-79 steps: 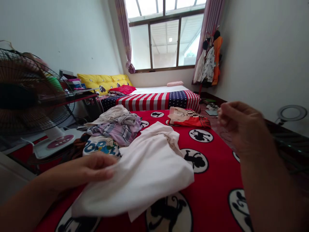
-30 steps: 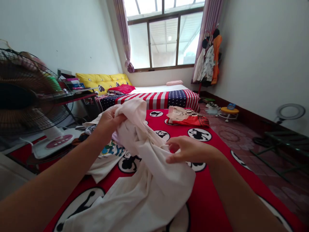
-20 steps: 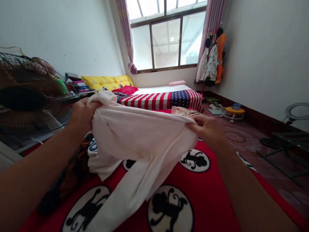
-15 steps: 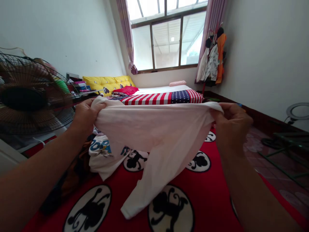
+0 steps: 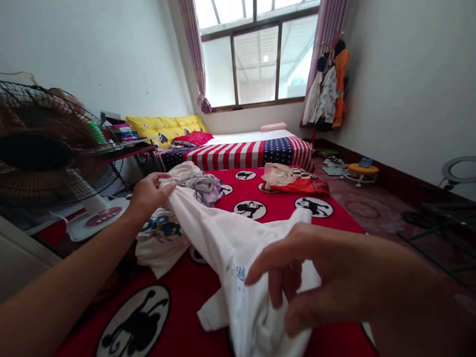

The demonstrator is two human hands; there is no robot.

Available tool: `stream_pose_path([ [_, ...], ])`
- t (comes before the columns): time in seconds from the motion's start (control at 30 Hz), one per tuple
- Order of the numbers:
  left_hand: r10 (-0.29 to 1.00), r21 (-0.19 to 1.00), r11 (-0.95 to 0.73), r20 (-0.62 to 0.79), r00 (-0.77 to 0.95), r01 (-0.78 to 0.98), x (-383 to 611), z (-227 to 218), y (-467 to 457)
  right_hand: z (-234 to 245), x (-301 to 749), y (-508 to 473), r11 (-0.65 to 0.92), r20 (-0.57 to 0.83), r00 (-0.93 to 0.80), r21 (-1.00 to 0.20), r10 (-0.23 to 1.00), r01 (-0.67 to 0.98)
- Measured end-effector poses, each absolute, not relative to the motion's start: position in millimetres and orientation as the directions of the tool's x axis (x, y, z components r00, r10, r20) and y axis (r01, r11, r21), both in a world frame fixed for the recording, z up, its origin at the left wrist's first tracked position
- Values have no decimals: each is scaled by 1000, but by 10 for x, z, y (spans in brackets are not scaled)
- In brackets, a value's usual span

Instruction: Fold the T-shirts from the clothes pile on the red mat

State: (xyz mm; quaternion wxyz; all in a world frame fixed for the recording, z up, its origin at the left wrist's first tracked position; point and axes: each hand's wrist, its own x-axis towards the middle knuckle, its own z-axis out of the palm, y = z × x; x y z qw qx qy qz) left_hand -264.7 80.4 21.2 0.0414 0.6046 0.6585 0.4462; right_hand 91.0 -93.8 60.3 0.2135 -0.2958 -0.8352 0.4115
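Note:
A white T-shirt (image 5: 223,243) with small blue print stretches across the red blanket (image 5: 275,208) with black monkey circles. My left hand (image 5: 148,193) pinches one end of it at the far left, beside a heap of clothes (image 5: 193,181). Close to the camera, my right hand (image 5: 308,282) grips the shirt's other end, with its fingers curled into the bunched cloth. A second white shirt with blue cartoon lettering (image 5: 159,233) lies under the stretched one.
A standing fan (image 5: 40,148) is at the left. Folded red and beige clothes (image 5: 293,181) lie farther up the blanket. Beyond is a bed with a stars-and-stripes cover (image 5: 241,151), yellow cushions (image 5: 163,126), a clothes rack (image 5: 329,89) and a small yellow stool (image 5: 360,171).
The shirt was held up taut between both hands; now it is lowered. My right hand has come toward the camera and down, and my left hand has dropped toward the heap of clothes.

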Motion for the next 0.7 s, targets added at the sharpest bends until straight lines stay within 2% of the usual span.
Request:
stream_pose_path([
  [0.07,775,428,-141,609,-170,893,-2619,211,789,532,917,-791,471,122,-700,-818,704,330],
  [0.13,697,243,-228,717,-16,943,-2518,208,730,400,983,-560,476,145,-600,-761,787,440],
  [0.2,656,105,-382,730,190,918,-2356,172,637,232,1059,-330,425,93,-489,-649,867,631],
  [0.23,658,59,-472,688,306,880,-2263,135,585,145,1088,-235,374,31,-437,-572,899,730],
  [0.3,670,33,-623,539,511,781,-2081,20,485,-14,1124,-98,272,-91,-338,-417,937,867],
  [0.37,685,81,-694,382,621,715,-1939,-132,412,-135,1140,-22,216,-160,-284,-345,945,914],
  [0.43,704,121,-702,269,657,702,-1862,-279,377,-220,1151,23,211,-172,-291,-372,941,904],
  [0.5,731,107,-677,210,649,728,-1849,-382,370,-287,1153,61,221,-160,-313,-427,936,877],
  [0.6,776,56,-621,185,603,782,-1902,-426,374,-408,1106,134,214,-70,-279,-475,958,854],
  [0.7,788,86,-609,181,588,789,-1968,-384,356,-566,997,213,134,21,-142,-493,990,859],
])
